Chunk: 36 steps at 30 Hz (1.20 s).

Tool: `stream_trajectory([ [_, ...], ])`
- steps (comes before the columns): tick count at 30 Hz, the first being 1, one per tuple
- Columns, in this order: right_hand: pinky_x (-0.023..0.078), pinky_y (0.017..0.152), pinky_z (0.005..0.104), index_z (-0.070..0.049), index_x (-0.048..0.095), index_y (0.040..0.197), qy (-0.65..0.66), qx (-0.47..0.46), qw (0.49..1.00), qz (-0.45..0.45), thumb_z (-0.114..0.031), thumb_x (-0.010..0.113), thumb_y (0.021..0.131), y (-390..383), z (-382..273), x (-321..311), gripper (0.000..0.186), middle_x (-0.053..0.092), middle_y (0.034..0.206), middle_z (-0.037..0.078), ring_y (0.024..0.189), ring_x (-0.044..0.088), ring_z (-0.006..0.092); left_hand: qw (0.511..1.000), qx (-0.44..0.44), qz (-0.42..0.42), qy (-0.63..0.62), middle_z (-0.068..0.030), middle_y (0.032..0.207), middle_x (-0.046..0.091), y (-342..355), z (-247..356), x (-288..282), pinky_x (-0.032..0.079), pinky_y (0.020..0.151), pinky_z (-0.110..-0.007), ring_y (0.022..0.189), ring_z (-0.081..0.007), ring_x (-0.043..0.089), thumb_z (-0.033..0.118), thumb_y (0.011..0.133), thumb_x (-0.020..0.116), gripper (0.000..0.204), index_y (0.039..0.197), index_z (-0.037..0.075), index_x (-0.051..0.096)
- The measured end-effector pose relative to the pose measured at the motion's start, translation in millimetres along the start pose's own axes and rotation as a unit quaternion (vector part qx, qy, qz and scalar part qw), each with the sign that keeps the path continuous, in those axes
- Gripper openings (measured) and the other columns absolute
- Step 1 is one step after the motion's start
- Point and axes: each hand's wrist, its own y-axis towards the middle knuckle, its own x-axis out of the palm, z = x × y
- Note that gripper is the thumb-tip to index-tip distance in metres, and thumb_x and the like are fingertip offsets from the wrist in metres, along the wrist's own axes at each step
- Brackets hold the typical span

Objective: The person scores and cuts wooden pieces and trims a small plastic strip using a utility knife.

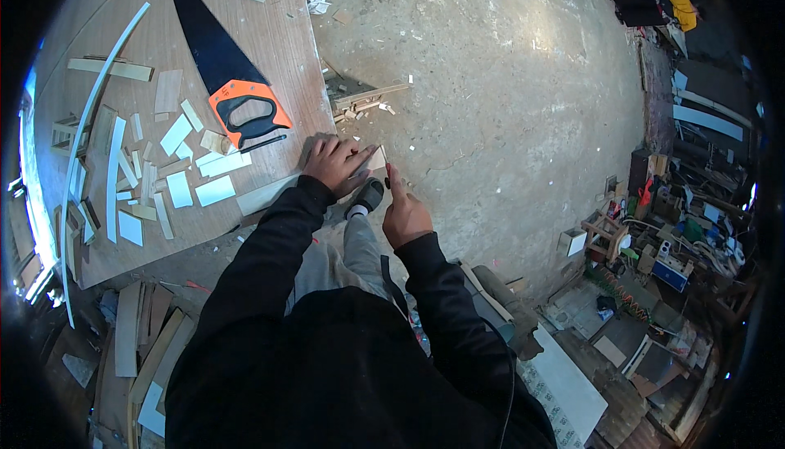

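Observation:
A pale wooden strip (377, 159) lies along the table's near right corner, its end sticking out past the edge. My left hand (334, 164) is across it, fingers spread over the top and thumb at the near side, holding it down. At the strip's outer end is my right hand (406, 213), fingers curled and index finger stretched forward along a thin dark tool (388, 181). That tool is mostly hidden by the hand, so its kind does not show. Left of my hands, a handsaw (214, 44) with an orange and black handle rests on the table, beside a slim black stick-like object (264, 143).
Several pale offcuts (216, 190) and a long curved white strip (96, 93) cover the wooden table (282, 48). Boards (151, 351) lean below it at left. A wooden frame (372, 96) lies on the floor past the corner. Clutter with a stool (607, 235) lines the right side.

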Motion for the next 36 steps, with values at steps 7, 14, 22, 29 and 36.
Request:
stream_trajectory([
  [7, 0.051, 0.072, 0.0528, -0.011, 0.031, 0.149, -0.020, 0.016, 1.000, -0.013, 0.003, 0.046, 0.082, 0.6, -3.0, -1.8, 0.070, 0.065, 0.091, 0.033, 0.081, 0.064, 0.0479, 1.000, 0.002, 0.011, 0.001, 0.0010, 0.100, 0.058, -1.4, -1.5, 2.4, 0.037, 0.083, -0.041, 0.096, -0.0218, 0.051, 0.049, 0.088, 0.058, 0.044, 0.125, 0.025, 0.065],
  [14, 0.051, 0.072, 0.0522, -0.011, 0.029, 0.150, -0.011, 0.011, 1.000, -0.009, 0.002, 0.046, 0.083, -0.9, -1.6, -1.0, 0.070, 0.065, 0.092, 0.032, 0.082, 0.064, 0.0472, 1.000, 0.017, 0.010, 0.002, 0.0009, 0.098, 0.055, -1.7, -2.7, 2.8, 0.035, 0.082, -0.040, 0.093, -0.0210, 0.049, 0.050, 0.090, 0.056, 0.048, 0.132, 0.027, 0.060],
  [22, 0.051, 0.073, 0.0518, -0.010, 0.030, 0.149, -0.013, 0.008, 1.000, 0.001, 0.003, 0.045, 0.082, -3.2, -0.1, 2.8, 0.069, 0.065, 0.093, 0.032, 0.083, 0.064, 0.0467, 1.000, 0.013, 0.008, -0.001, 0.0012, 0.098, 0.056, -2.4, -1.9, 3.8, 0.035, 0.082, -0.041, 0.093, -0.0212, 0.049, 0.051, 0.090, 0.056, 0.048, 0.131, 0.028, 0.060],
  [29, 0.050, 0.073, 0.0520, -0.009, 0.030, 0.149, -0.013, 0.025, 0.999, -0.016, 0.004, 0.045, 0.082, -3.8, -0.6, 2.1, 0.071, 0.064, 0.093, 0.033, 0.082, 0.064, 0.0471, 1.000, 0.014, 0.009, -0.007, 0.0012, 0.099, 0.056, -2.0, -1.6, 3.9, 0.035, 0.083, -0.040, 0.094, -0.0214, 0.049, 0.049, 0.090, 0.058, 0.045, 0.128, 0.026, 0.062],
  [36, 0.051, 0.075, 0.0519, -0.010, 0.029, 0.150, -0.012, 0.022, 1.000, -0.009, 0.005, 0.046, 0.080, -3.9, 2.4, 4.0, 0.074, 0.066, 0.101, 0.029, 0.085, 0.064, 0.0468, 1.000, 0.017, 0.008, -0.002, 0.0013, 0.098, 0.056, -0.2, -1.0, 2.2, 0.035, 0.082, -0.040, 0.094, -0.0215, 0.049, 0.049, 0.089, 0.058, 0.045, 0.127, 0.026, 0.063],
])
